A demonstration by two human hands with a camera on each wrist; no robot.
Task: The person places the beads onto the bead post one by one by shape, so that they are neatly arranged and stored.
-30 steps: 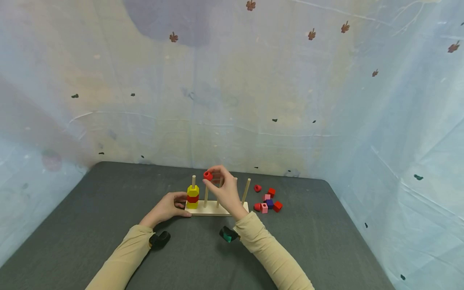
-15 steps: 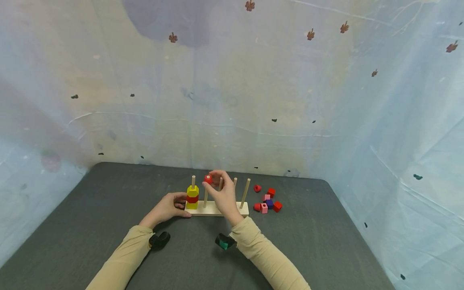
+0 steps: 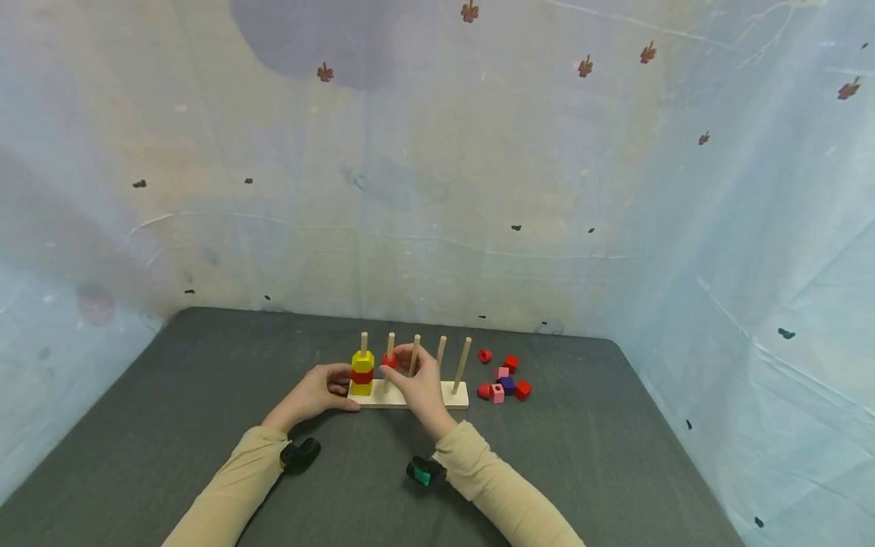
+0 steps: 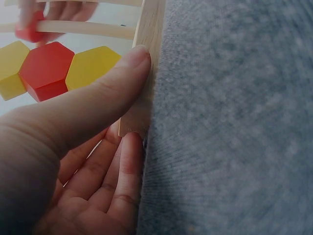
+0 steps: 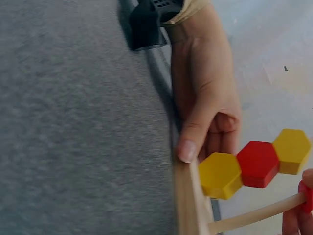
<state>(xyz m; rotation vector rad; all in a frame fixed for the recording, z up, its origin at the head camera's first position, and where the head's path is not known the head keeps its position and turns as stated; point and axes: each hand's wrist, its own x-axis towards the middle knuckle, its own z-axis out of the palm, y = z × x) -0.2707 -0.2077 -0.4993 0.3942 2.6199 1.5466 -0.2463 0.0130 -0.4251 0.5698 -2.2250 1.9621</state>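
Observation:
A wooden peg stand (image 3: 453, 399) with several upright pegs sits on the table. My left hand (image 3: 316, 392) grips its left end, with the thumb (image 4: 110, 88) against the front edge of the base. On the leftmost peg are stacked a yellow hexagonal bead (image 5: 220, 175), a red hexagonal bead (image 4: 47, 68) and another yellow one (image 3: 363, 359) on top. My right hand (image 3: 421, 386) pinches a smaller red bead (image 3: 388, 361) threaded on the second peg. That bead is partway down, with peg showing above and below it. The other pegs carry nothing.
To the right of the stand lies a loose group of beads: red cubes (image 3: 522, 390), pink cubes (image 3: 497, 393), a dark purple cube (image 3: 507, 385) and rounded red beads (image 3: 484, 355). A patterned curtain (image 3: 424, 190) hangs behind the grey table (image 3: 615, 463).
My right hand has brought the red bead from above the second peg onto its tip and slid it down. The left hand has kept its hold on the stand.

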